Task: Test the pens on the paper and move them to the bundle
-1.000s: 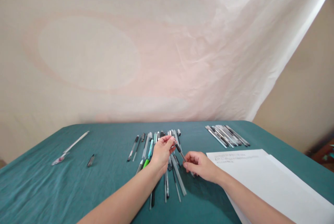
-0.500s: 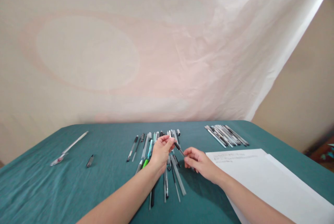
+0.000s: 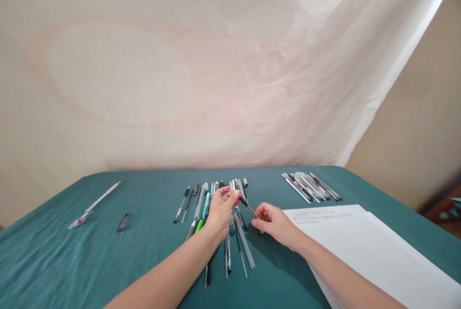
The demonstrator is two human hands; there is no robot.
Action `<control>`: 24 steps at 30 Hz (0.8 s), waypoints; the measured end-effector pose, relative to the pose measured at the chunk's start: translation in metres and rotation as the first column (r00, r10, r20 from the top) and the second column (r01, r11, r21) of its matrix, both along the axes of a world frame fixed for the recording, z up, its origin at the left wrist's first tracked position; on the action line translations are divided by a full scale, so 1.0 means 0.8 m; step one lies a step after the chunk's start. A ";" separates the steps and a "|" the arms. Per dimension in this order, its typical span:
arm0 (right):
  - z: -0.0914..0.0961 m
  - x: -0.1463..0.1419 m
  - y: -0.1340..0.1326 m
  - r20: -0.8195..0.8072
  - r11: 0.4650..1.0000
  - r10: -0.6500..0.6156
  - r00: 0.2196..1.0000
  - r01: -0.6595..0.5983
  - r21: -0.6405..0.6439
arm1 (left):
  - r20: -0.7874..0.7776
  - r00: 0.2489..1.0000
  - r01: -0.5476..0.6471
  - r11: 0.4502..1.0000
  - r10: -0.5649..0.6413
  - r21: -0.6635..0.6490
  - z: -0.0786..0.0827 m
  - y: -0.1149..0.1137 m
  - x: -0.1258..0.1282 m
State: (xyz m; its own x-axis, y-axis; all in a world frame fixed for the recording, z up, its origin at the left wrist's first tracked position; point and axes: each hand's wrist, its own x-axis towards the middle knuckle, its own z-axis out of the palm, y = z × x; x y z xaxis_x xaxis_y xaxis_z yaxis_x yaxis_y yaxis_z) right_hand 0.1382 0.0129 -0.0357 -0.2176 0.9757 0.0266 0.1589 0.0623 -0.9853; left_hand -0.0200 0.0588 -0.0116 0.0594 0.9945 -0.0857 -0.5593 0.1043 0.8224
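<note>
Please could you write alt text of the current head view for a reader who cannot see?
A left hand and right hand hold a slim dark pen-like piece between them, over loose pens and pen parts on a teal cloth. To the right lie a close group of pens and, nearer, white paper with writing.

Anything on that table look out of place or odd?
No spill shows. A short dark piece, possibly a cap, lies alone left of the central pens, and farther left a long white item ends in something crumpled; both sit apart from the others. The green cloth is wrinkled at the near left.
</note>
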 end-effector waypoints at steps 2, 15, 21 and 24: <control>0.000 0.000 0.000 0.029 1.000 0.006 1.000 -0.006 -0.004 | 0.005 1.000 0.001 1.000 -0.001 0.004 0.000 0.000 0.000; -0.008 0.000 0.004 -0.005 1.000 -0.010 1.000 0.010 -0.024 | 0.009 1.000 -0.012 1.000 0.012 0.000 -0.002 0.003 -0.002; 0.004 -0.002 -0.001 0.083 0.998 0.031 0.996 -0.027 -0.055 | -0.001 1.000 0.001 0.999 -0.001 0.032 -0.001 0.003 -0.003; 0.005 -0.002 -0.002 0.080 0.998 0.062 0.995 -0.059 -0.031 | -0.006 1.000 -0.002 0.999 0.002 0.037 -0.001 0.004 -0.004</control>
